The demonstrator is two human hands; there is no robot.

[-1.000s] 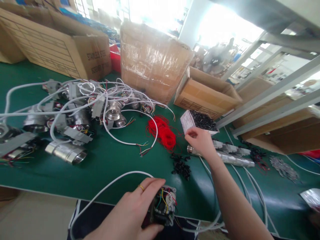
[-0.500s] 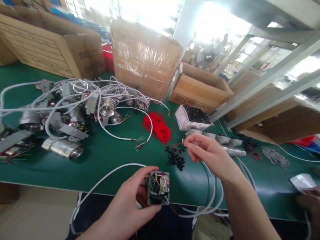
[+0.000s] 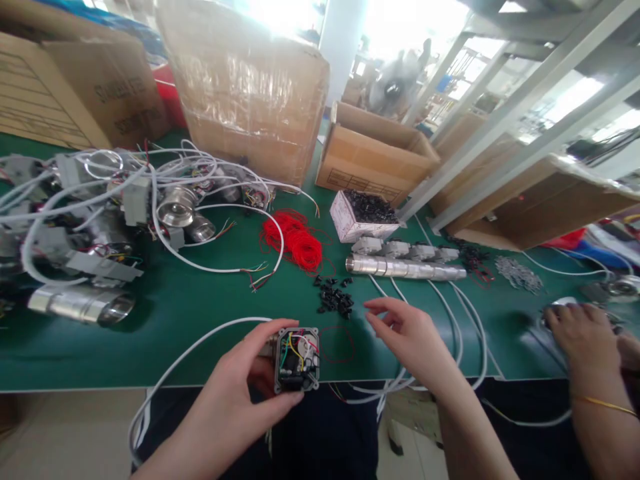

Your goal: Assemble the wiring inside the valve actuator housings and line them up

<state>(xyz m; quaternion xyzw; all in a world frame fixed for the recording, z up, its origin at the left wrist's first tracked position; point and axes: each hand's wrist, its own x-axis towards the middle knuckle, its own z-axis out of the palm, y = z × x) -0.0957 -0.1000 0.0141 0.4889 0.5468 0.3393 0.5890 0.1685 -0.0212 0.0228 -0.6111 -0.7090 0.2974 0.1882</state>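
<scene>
Green, flat and glossy, the worktop spreads before us. Our right hand hovers, fingers slightly parted, nothing visible between them; our left hand clasps a square, hard-looking grey housing full of multicoloured wires, at the worktop's near edge. Beside it curls a hair-thin red wire loop. We judge the step in hand as steadying the open housing; a next move on wire so fine calls for a fingertip pinch.
</scene>
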